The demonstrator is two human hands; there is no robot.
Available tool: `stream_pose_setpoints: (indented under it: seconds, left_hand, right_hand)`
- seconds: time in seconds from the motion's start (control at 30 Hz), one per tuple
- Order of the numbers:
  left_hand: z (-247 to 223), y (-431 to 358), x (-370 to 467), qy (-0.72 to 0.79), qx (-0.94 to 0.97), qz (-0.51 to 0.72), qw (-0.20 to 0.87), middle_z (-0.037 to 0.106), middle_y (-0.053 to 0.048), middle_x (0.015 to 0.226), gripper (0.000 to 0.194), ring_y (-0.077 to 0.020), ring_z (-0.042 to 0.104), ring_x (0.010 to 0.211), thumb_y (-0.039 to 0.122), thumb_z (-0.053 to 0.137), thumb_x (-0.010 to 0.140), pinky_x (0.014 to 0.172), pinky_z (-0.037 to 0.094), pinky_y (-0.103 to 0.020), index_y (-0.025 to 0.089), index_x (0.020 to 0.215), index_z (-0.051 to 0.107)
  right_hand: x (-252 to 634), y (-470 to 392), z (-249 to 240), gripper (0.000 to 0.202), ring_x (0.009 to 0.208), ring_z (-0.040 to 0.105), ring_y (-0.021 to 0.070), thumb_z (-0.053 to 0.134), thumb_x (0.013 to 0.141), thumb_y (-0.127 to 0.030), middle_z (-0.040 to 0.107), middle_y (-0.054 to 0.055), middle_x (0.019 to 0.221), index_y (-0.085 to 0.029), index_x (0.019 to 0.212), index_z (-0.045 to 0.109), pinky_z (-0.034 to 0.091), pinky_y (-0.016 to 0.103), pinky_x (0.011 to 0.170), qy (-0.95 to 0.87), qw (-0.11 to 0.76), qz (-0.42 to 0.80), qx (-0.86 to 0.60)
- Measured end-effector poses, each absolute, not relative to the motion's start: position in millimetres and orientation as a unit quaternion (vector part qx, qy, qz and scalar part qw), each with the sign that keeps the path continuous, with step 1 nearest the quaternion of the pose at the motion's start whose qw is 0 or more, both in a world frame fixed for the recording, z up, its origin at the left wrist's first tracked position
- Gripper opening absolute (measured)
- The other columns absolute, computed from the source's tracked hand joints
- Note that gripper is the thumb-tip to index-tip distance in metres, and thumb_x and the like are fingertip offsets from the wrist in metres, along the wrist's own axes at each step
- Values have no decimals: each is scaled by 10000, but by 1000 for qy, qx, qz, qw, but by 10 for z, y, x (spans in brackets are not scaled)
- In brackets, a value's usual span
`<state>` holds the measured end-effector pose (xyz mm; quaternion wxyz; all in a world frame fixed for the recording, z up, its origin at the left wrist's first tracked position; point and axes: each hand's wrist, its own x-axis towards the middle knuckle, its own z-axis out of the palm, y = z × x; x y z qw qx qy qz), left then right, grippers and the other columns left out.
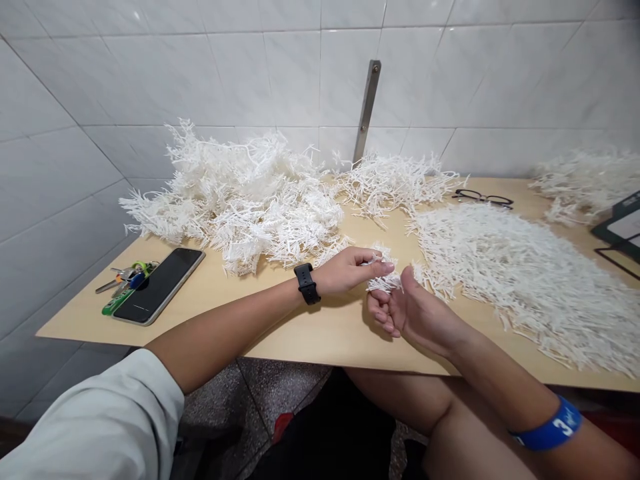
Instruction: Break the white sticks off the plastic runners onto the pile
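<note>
While the left hand [343,271] pinches a small bunch of white branched strands [384,283] between thumb and fingers over the pale tabletop [300,337], the right hand [425,313] has curled fingers just beside it; whether they grip any cannot be told. A larger tangled heap [250,193] lies behind.

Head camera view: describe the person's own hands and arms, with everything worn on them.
The left hand is ungloved, with a black strap dotted with small holes at its wrist and a loose, pale sleeve further up. The right hand is ungloved too; its forearm wears a blue band marked with a white 3 and smaller, unclear writing.
</note>
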<state>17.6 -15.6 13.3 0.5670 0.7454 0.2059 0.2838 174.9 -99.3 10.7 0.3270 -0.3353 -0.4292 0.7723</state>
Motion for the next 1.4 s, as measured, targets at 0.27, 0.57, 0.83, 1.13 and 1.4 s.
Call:
stream_pose_setpoints:
  seconds: [0.27,0.57,0.83,1.13,1.4]
  left_hand:
    - [88,-198,202,224,694,262,633,568,-5,678,465,-103,532,626,585,567,833,632,428,-252,127,747,559]
    - [81,-226,238,262,722,303,564,571,-14,708,447,-108,502,675,520,483,894,676,394,-243,115,738,591]
    - [108,-319,225,330,737,334,486,304,47,525,549,-71,281,530,583,497,860,516,211,-241,152,539,385]
    - [63,-288,233,271,741,304,534,445,19,601,492,-80,383,580,548,478,883,556,299,-227,128,629,515]
    - [65,-297,245,248,712,302,584,552,1,553,474,-104,529,518,586,506,864,517,388,-222,139,708,529]
  right_hand:
    - [1777,-956,-48,628,483,356,106,342,839,-785,463,-15,598,-181,821,513,270,257,461,-522,371,663,-389]
    - [1824,-958,139,411,646,535,161,611,820,-565,590,14,746,-195,999,600,414,274,573,-671,359,324,-562]
    - [1765,-931,195,690,861,607,231,720,696,-581,615,114,1141,-186,1226,522,492,312,653,-668,382,150,-621]
    - [1795,-887,261,432,637,557,175,586,802,-604,637,34,702,-178,755,635,405,284,590,-683,305,239,-619]
    - [1799,-854,224,533,624,571,156,708,681,-644,642,67,733,-135,828,647,451,280,555,-519,313,583,-541]
